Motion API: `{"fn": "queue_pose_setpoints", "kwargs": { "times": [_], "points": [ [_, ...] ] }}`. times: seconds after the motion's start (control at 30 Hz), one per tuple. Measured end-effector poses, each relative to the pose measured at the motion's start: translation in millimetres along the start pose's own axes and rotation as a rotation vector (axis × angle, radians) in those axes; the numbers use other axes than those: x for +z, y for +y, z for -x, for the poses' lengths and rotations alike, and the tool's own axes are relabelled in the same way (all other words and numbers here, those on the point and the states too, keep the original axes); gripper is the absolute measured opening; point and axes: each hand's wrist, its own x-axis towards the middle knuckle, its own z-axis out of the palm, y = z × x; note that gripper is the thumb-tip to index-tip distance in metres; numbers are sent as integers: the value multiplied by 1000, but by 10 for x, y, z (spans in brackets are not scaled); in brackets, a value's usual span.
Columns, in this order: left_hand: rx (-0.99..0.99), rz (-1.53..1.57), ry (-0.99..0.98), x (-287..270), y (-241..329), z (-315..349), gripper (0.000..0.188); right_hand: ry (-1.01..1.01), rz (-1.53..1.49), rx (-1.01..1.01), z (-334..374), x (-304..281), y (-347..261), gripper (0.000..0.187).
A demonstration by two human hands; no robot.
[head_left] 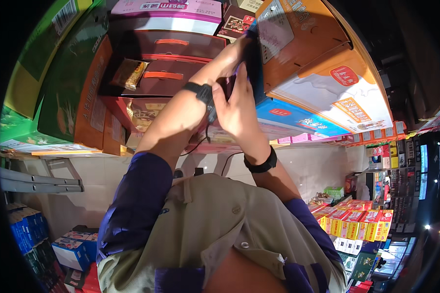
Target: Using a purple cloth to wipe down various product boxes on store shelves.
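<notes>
My left hand point(231, 52) reaches into the narrow gap between the dark red handled boxes point(195, 68) and a large orange and white box point(322, 73); its fingertips are lost in shadow. Close below it, my right hand point(237, 105) has its fingers stretched out, pointing up into the same gap. A dark surface with a purple edge shows between the hands; what it belongs to I cannot make out. Under the orange box lies a blue box point(291, 115), right beside my right hand. A small clear-and-gold packet point(132, 74) rests on the dark red boxes.
A pink and white box point(166, 17) stands at the back. Tall green boxes point(66, 93) crowd the left. A grey metal ladder point(41, 181) is at the lower left, above blue boxes point(76, 249). Red and yellow boxes point(354, 222) fill the lower right. A black cable hangs near my wrists.
</notes>
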Motion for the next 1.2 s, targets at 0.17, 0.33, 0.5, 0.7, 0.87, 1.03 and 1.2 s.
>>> {"fn": "queue_pose_setpoints", "kwargs": {
  "times": [0.17,0.33,0.5,0.7,0.87,1.03,1.2],
  "points": [
    [366,-289,-90,-433,-639,320,53,-60,-193,-3,495,-200,-58,62],
    [521,-477,5,-166,-1015,1140,56,36,6,-66,1018,-553,142,51],
    [938,-1091,137,105,-934,1418,62,172,105,31,926,-906,354,62],
    [1149,-1586,173,136,-1075,1464,66,237,246,25,915,-917,526,70],
    [1253,-1552,172,-253,-1293,1226,57,180,184,-35,1028,-745,652,72],
    [1260,-1655,174,-78,-1142,1321,58,159,226,-166,1026,-890,926,72],
    [1287,-1793,125,291,-1287,1258,60,214,210,-258,1035,-1161,1215,62]
  ]
}}
